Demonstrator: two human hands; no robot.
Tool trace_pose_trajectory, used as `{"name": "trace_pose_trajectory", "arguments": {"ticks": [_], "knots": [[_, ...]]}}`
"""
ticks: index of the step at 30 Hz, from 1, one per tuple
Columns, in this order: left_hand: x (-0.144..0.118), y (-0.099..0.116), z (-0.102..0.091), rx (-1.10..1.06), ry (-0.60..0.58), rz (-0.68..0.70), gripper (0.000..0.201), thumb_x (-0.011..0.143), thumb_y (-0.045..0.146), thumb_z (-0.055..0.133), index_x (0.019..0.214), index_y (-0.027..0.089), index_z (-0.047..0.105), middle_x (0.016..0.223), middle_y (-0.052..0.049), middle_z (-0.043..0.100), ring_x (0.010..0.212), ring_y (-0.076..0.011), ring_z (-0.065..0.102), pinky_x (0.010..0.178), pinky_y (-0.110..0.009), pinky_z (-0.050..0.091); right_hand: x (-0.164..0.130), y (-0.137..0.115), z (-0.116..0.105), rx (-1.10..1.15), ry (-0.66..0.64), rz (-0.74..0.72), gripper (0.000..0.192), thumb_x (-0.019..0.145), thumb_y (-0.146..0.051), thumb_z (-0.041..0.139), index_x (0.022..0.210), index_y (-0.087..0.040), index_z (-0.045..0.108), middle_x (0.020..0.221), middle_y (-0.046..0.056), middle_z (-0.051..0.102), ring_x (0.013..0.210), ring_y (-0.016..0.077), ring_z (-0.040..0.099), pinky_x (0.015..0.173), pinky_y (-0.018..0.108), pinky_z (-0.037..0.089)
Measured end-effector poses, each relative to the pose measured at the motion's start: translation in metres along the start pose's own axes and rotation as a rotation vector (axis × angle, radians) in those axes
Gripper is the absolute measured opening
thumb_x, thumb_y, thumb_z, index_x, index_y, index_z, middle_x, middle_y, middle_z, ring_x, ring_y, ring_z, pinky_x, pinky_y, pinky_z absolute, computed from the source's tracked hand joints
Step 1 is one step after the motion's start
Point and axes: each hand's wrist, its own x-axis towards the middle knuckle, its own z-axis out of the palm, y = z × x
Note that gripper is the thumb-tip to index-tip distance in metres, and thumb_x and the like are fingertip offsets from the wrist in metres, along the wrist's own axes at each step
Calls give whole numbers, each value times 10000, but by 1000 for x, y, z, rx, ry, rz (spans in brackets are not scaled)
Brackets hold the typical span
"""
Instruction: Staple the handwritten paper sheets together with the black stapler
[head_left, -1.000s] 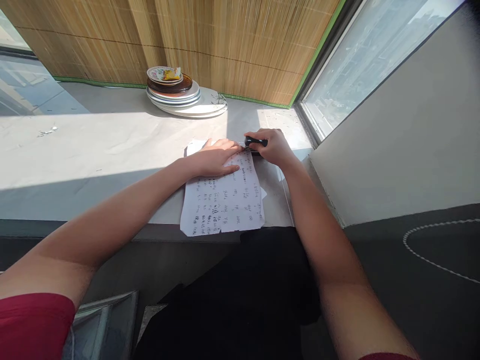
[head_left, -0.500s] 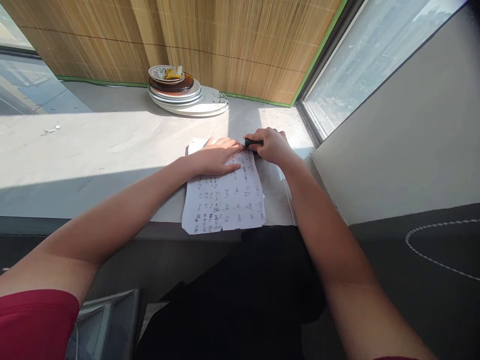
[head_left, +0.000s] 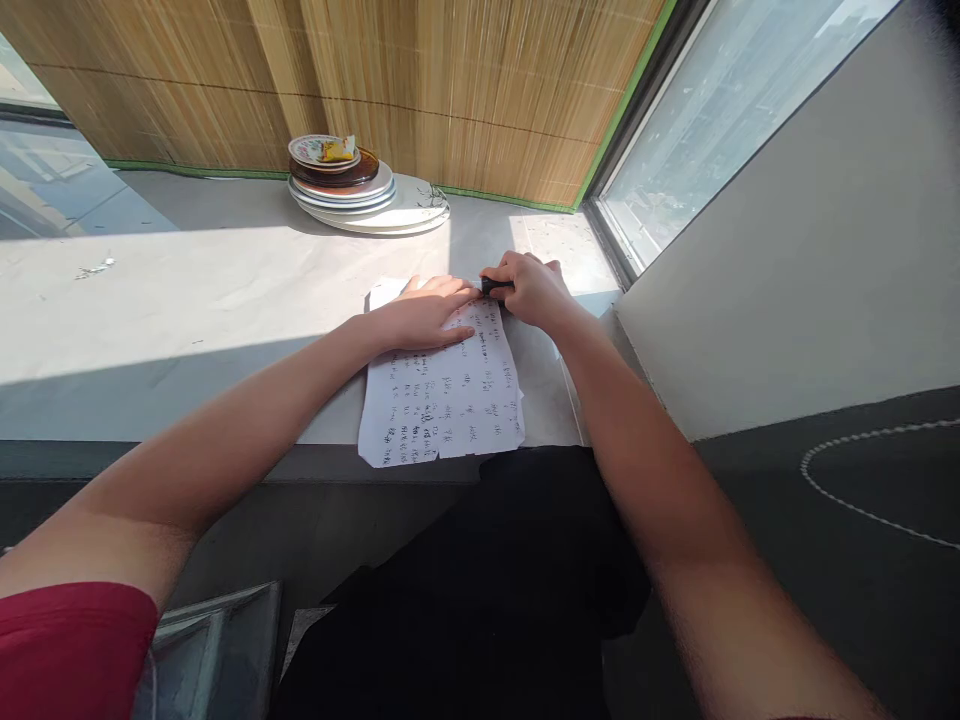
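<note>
White sheets of paper (head_left: pixel 442 420) with rows of handwriting lie on the sill, their near edge sticking out a little past its front. My left hand (head_left: pixel 427 318) rests flat on the upper part of the paper, thumb spread from the fingers. At the paper's far right corner, my right hand (head_left: pixel 534 290) is closed around what looks like a small black stapler (head_left: pixel 495 286). Its blunt end points left and almost meets my left fingertips. Most of this tool is hidden inside my right hand.
Behind the paper stands a stack of plates (head_left: pixel 345 190) with a yellow wrapper (head_left: pixel 339 150) on top. A bamboo blind (head_left: pixel 375 80) hangs along the back. At right are a window (head_left: pixel 720 120) and a wall (head_left: pixel 810 250). White scraps (head_left: pixel 96 268) lie on the sill (head_left: pixel 187 290) at left.
The whole view has shifted slightly, so everything appears a little further left. Both hands keep their places on the paper and the black tool.
</note>
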Motion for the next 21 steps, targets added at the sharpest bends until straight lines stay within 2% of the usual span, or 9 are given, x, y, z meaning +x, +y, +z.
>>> {"name": "trace_pose_trajectory", "arguments": {"ticks": [8, 13, 21], "knots": [[0, -1, -1, -18, -8, 3, 847, 978, 556, 577, 1773, 383, 342, 1594, -114, 628, 1582, -402, 416, 1287, -626, 304, 1, 3, 1, 1, -9, -11, 443, 1066, -660, 574, 1312, -377, 811, 1109, 108, 702, 1197, 412, 580, 1047, 603, 356], [1, 0, -2, -31, 3, 14, 817, 990, 553, 561, 1763, 381, 358, 1591, -111, 628, 1574, -391, 431, 1291, -622, 307, 0, -1, 0, -18, -20, 5, 429, 1092, -632, 533, 1235, -360, 833, 1122, 102, 699, 1189, 400, 584, 1063, 611, 337], [-1, 0, -1, -41, 21, -30, 817, 982, 575, 584, 1731, 322, 379, 1501, -149, 664, 1492, -436, 505, 1248, -643, 353, 1, 0, 1, -4, -16, 5, 435, 1068, -640, 580, 1294, -349, 811, 1109, 109, 693, 1178, 407, 570, 1072, 608, 331]]}}
